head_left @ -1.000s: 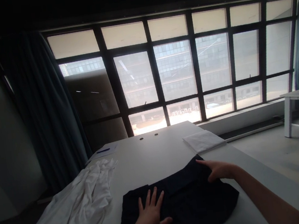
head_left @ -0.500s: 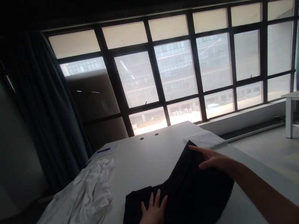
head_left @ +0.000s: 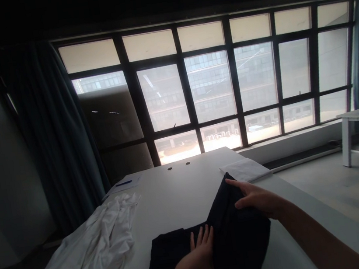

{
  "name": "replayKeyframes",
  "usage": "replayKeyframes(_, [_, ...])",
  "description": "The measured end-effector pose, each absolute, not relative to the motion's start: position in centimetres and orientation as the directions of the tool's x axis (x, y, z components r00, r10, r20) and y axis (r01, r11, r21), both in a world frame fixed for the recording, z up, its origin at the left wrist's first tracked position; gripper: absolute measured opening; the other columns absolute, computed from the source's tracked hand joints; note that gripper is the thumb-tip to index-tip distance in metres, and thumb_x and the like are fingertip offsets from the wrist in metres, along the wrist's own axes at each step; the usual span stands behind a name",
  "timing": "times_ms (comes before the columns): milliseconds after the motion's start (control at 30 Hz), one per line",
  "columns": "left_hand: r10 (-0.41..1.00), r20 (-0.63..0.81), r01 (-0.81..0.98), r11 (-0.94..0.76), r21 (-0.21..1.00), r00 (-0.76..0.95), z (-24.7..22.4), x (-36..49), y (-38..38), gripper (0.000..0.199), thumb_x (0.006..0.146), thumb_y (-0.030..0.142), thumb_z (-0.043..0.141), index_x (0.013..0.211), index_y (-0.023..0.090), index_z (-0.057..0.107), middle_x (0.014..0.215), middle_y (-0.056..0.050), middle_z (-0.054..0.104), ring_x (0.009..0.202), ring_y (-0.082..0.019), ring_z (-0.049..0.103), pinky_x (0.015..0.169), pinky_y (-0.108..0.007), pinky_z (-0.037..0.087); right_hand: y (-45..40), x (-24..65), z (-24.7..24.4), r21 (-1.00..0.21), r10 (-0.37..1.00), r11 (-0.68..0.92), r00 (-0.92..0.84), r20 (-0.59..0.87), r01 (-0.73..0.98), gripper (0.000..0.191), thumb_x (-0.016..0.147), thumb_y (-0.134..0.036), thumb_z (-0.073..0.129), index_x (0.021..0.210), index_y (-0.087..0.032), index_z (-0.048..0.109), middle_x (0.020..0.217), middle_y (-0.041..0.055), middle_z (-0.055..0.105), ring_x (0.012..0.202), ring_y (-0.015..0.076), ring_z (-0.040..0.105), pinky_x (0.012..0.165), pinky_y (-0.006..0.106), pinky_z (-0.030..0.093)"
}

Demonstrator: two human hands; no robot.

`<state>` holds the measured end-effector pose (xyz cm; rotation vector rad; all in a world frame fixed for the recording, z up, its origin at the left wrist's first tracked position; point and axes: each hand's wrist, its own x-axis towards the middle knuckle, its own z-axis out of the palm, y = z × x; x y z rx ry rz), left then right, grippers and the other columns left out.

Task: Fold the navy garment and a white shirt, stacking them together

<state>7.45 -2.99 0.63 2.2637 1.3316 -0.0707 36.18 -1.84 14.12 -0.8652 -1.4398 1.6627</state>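
Note:
A dark cloth garment (head_left: pixel 236 237) lies partly folded near the front of the white table; its exact kind is hard to make out in the dim light. My left hand (head_left: pixel 201 261) presses down on its middle, fingers stretched out along a crease. At the garment's raised far right corner, my right hand (head_left: pixel 256 199) grips the cloth, index finger along the edge and thumb on the near side. Part of the right hand's fingers is hidden behind the fabric.
A crumpled white garment (head_left: pixel 92 252) covers the left side of the table (head_left: pixel 171 201). Papers with a blue pen (head_left: pixel 123 183) lie at the far left, and a folded white cloth or sheet (head_left: pixel 245 170) at the right edge. Another white table (head_left: pixel 347 141) stands beyond.
My left hand has slid right across the dark garment, toward the crease. The right hand has shifted slightly left and down with its corner, and the garment's right side has drawn inward.

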Motion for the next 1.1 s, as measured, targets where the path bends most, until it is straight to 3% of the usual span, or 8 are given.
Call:
replayKeyframes(333, [0.773,-0.177,0.715,-0.44,0.543,0.61,-1.6,16.7,-1.5,0.154,0.052,0.079,0.079,0.158,0.021,-0.017,0.166,-0.016,-0.019,0.145,-0.046,-0.029,0.108,-0.073,-0.025,-2.3,36.1,14.3,-0.995,0.895,-0.008,-0.444,0.039,-0.102,0.101,0.066,-0.014,0.079,0.156,-0.024,0.034,0.143,0.0105,0.056,0.117,0.0275,0.063,0.099,0.039,0.054])
replayKeyframes(467, [0.848,-0.179,0.747,-0.316,0.585,0.499,0.3,17.8,-1.5,0.153,0.046,0.062,0.089,0.162,0.023,-0.003,0.169,-0.014,-0.015,0.15,-0.048,-0.017,0.12,-0.068,-0.004,-2.4,36.5,14.6,-0.998,0.893,0.018,-0.448,0.042,-0.058,0.1,0.067,-0.016,0.079,0.156,-0.022,0.034,0.141,0.0109,0.057,0.115,0.0269,0.063,0.096,0.037,0.055])
replayKeyframes(533, [0.894,-0.066,0.712,-0.305,0.633,0.442,1.8,15.9,-1.6,0.125,0.056,0.052,0.087,0.16,0.026,0.022,0.17,-0.013,0.004,0.152,-0.045,0.011,0.122,-0.058,0.02,-2.5,36.5,14.9,-0.998,0.882,0.013,-0.47,0.043,-0.066,0.1,0.068,-0.017,0.079,0.156,-0.022,0.034,0.139,0.0105,0.059,0.113,0.026,0.064,0.095,0.037,0.055])
replayKeyframes(600, [0.925,0.226,0.662,-0.377,0.647,0.306,3.3,12.6,-1.6,0.067,0.077,0.044,0.07,0.14,0.028,0.055,0.156,-0.01,0.044,0.14,-0.034,0.042,0.116,-0.047,0.035,-2.7,36.2,14.9,-0.997,0.863,-0.002,-0.503,0.037,-0.077,0.1,0.068,-0.019,0.08,0.156,-0.023,0.033,0.139,0.0101,0.059,0.114,0.0259,0.063,0.095,0.037,0.054])
replayKeyframes(700, [0.93,0.321,0.668,-0.356,0.654,0.182,4.2,6.5,-1.5,0.034,0.092,0.043,0.047,0.114,0.026,0.067,0.126,-0.008,0.067,0.121,-0.027,0.058,0.106,-0.043,0.044,-3.0,34.6,14.2,-0.999,0.85,0.008,-0.527,0.031,-0.046,0.103,0.065,-0.019,0.081,0.156,-0.024,0.034,0.149,0.0115,0.051,0.124,0.0288,0.057,0.099,0.038,0.052])
replayKeyframes(900, [0.962,0.273,0.66,-0.22,0.718,0.023,1.5,-1.5,-1.3,0.043,0.087,0.057,0.048,0.102,0.021,0.069,0.102,-0.008,0.076,0.098,-0.028,0.069,0.08,-0.036,0.051,-3.3,28.6,10.4,-0.956,0.822,0.161,-0.569,-0.008,0.246,0.11,0.058,-0.018,0.08,0.157,-0.023,0.034,0.16,0.0116,0.037,0.144,0.0343,0.036,0.116,0.044,0.035])
replayKeyframes(1000, [0.974,0.227,0.628,-0.19,0.754,0.021,0.1,-2.2,-1.2,0.052,0.086,0.06,0.049,0.108,0.018,0.07,0.104,-0.008,0.077,0.095,-0.027,0.071,0.078,-0.035,0.052,-3.9,25.3,7.7,-0.898,0.784,0.232,-0.618,-0.054,0.373,0.112,0.055,-0.015,0.078,0.157,-0.02,0.032,0.163,0.0132,0.032,0.149,0.0346,0.027,0.122,0.043,0.024])
replayKeyframes(1100, [0.978,0.199,0.594,-0.198,0.779,0.065,-0.3,-1.7,-1.1,0.051,0.085,0.062,0.051,0.102,0.018,0.072,0.098,-0.006,0.079,0.092,-0.026,0.071,0.078,-0.033,0.052,-4.5,22.8,4.9,-0.86,0.744,0.279,-0.662,-0.089,0.428,0.114,0.053,-0.013,0.074,0.158,-0.019,0.031,0.163,0.0147,0.029,0.15,0.0374,0.025,0.122,0.044,0.024])
